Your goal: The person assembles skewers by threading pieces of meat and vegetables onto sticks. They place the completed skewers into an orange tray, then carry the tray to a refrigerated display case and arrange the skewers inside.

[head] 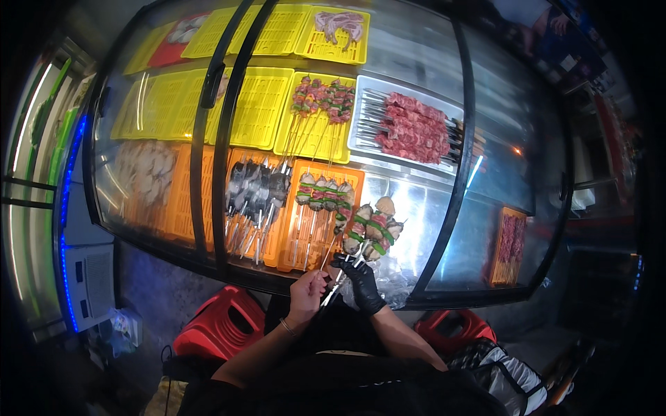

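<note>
Black-gloved, my right hand (361,283) is closed on the metal sticks of several skewers (372,229) threaded with pale shellfish-like pieces, red meat and green pepper. Just to its left, my bare left hand (308,294) pinches the lower end of a thin skewer whose loaded top (342,216) reaches over the orange basket's right side. Similar skewers (323,192) lie side by side in that orange basket (356,179). Dark-coated skewers (257,190) fill another orange basket to the left. Clear plastic (398,296) lies beside the gloved hand.
Black-framed glass panels (463,156) enclose the metal display case. Behind are yellow baskets (260,104), meat-and-vegetable skewers (323,99) and a white tray (359,140) of red meat skewers (416,127). Red stools (223,322) stand near the case's front edge. A person's hand (560,24) shows top right.
</note>
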### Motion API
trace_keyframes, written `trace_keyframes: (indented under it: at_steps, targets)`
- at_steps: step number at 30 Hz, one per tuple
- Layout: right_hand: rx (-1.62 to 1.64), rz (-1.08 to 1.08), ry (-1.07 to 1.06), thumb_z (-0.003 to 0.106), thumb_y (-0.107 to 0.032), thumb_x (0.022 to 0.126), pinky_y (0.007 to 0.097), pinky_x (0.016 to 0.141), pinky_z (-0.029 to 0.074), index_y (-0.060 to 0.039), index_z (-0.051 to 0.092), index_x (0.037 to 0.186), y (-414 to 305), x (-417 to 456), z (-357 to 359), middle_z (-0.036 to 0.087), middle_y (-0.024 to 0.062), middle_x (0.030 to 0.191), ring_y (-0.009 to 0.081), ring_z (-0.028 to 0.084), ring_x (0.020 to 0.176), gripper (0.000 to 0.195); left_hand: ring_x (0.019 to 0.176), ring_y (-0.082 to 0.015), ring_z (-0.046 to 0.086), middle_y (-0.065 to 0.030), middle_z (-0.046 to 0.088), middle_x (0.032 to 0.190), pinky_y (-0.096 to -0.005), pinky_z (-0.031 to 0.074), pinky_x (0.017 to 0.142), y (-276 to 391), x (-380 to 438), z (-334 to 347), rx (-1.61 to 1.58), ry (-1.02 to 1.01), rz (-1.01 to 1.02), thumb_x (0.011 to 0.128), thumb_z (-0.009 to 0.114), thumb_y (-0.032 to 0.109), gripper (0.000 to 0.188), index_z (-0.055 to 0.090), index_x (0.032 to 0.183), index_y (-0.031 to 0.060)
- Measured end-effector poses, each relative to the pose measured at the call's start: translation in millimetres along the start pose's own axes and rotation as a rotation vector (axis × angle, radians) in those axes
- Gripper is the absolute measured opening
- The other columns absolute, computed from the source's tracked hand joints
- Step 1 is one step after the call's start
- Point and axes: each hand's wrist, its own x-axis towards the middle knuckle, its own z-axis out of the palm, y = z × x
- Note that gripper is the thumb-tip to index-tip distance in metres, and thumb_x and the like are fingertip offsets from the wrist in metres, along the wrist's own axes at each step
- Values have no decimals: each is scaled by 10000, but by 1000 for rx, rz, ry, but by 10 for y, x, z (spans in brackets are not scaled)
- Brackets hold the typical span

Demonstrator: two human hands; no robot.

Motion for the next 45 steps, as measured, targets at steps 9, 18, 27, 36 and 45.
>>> trace_keyframes:
  at_steps: [9,18,27,36,45]
  targets:
    - [115,69,97,594,-143,916,285,777,493,-3,627,1142,114,52,-373,666,62,923,144,613,866,268,668,-408,594,-228,609,744,-420,466,573,-292,520,-383,571,280,20,923,540,140,179,655,958,8]
    - [62,77,89,596,-147,916,284,836,468,-10,636,1137,115,179,-298,675,57,910,140,615,880,263,760,-416,606,-224,632,809,-466,480,641,-909,1096,-139,613,386,-23,925,527,174,195,646,942,21]
    - [138,140,30,561,-153,938,291,922,430,-2,599,1201,0,313,-291,659,68,1077,145,585,1002,306,567,-269,537,-162,517,646,-358,410,539,-341,794,112,482,12,220,893,594,147,187,570,791,-8]
    - [35,40,-90,495,-190,968,326,993,393,-6,553,1265,117,424,-288,627,85,1184,171,552,1100,354,569,-191,516,-124,544,667,-315,409,537,-217,417,413,189,-81,44,915,560,86,123,626,884,-13]
    - [93,81,7,548,-202,937,327,978,408,17,525,1287,85,283,-315,611,94,1194,181,565,1091,414,580,-81,473,-14,603,711,-236,402,541,-708,749,96,-55,61,-26,956,514,83,176,644,890,-15]
